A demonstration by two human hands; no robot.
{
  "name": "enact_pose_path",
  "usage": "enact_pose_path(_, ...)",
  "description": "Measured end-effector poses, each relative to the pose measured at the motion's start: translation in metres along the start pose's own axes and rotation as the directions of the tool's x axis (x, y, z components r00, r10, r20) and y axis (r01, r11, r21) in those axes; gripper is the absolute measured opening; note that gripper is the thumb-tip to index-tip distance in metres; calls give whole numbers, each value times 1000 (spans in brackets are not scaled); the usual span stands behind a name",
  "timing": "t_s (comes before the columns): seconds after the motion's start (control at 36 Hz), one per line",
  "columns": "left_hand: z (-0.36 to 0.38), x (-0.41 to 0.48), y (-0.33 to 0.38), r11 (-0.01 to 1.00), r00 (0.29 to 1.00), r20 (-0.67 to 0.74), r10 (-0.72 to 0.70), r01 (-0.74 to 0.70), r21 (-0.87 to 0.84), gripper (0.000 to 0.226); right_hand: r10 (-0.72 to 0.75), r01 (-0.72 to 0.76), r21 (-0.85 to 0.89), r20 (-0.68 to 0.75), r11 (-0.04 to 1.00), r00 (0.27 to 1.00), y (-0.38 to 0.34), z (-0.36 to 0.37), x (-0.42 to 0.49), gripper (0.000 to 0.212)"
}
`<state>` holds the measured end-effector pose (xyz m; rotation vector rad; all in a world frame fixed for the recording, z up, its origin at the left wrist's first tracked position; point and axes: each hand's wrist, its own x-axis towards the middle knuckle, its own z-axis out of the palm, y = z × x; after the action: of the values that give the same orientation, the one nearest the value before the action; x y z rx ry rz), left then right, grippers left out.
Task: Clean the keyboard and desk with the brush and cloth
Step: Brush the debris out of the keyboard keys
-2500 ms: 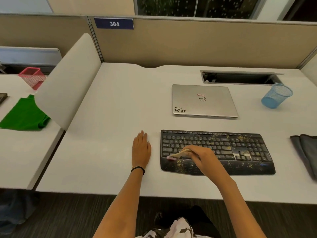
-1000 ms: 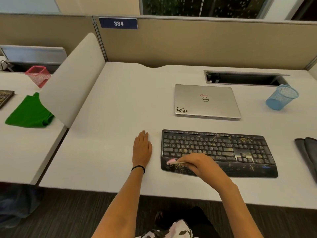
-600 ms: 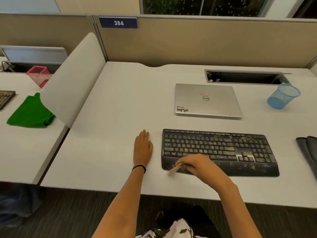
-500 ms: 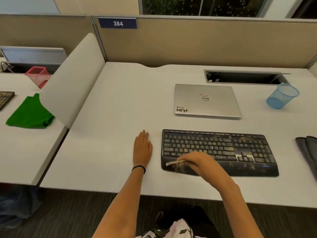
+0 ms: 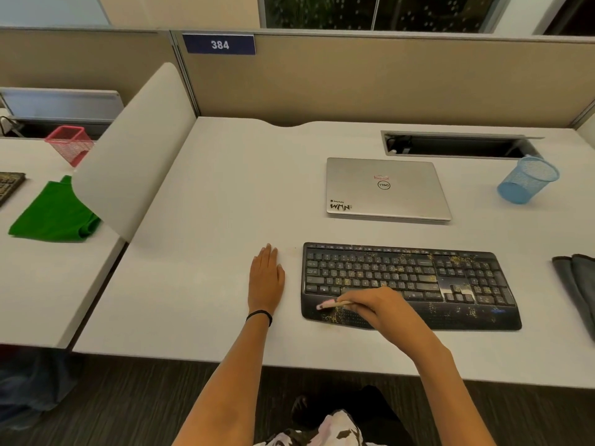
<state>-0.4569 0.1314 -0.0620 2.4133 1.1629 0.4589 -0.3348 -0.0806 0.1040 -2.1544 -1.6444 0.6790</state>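
A black keyboard (image 5: 450, 278) lies on the white desk (image 5: 209, 220), speckled with yellowish crumbs over its keys and palm rest. My right hand (image 5: 373, 305) grips a small brush (image 5: 331, 305) with a wooden handle and pink tip, the tip over the left end of the palm rest beside a crumb pile. My left hand (image 5: 265, 278) rests flat on the desk just left of the keyboard. A grey cloth (image 5: 576, 284) lies folded at the desk's right edge.
A shut silver laptop (image 5: 386, 188) sits behind the keyboard. A blue mesh cup (image 5: 526, 180) stands at back right, before an open cable slot (image 5: 457, 146). Past a curved divider (image 5: 128, 149), the left desk holds a green cloth (image 5: 53, 214) and pink mesh cup (image 5: 69, 143).
My right hand has swept the brush back and forth over the keyboard's lower left, off the front edge and back onto the palm rest. My left hand has stayed put.
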Motion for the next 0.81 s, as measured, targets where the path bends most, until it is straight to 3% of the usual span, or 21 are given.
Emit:
enact_pose_path(0.44,1,1,-1,1000,1000,0,8,-8,14,46,-12,17,67,-71,998,997,5,10,-3,26)
enact_pose_path(0.61,2,2,-2,1000,1000,-3,7,-7,13,45,-33,33,29,29,999,999,4,10,-3,24)
enact_pose_path(0.69,2,2,-2,1000,1000,2,10,-10,16,46,-27,31,84,-53,996,998,5,11,-5,26)
enact_pose_path(0.81,2,1,-2,1000,1000,-1,11,-11,11,45,-15,15,-5,-19,1000,1000,8,8,-6,26)
